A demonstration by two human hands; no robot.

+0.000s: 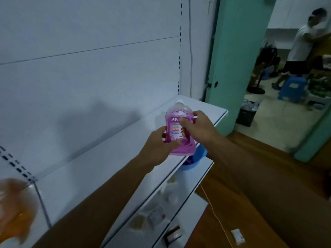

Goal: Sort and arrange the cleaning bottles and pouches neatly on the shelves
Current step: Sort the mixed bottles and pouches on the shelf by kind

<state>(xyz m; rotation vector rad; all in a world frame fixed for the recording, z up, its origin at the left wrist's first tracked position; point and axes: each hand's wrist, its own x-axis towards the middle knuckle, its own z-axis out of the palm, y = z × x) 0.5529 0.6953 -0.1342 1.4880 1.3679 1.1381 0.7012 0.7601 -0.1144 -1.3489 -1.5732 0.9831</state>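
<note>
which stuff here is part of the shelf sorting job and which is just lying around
Part of the job:
- pink bottle, held by left hand and right hand
- upper shelf
- orange pouch, blurred, at far left

Just lying about:
- blue basin under the shelf edge
- small packets on the lower shelf
- blue stool
- black crate

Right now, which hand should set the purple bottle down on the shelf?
Probably the left hand: it grips the purple bottle low near its base, while the right hand only steadies the top over the shelf.
</note>
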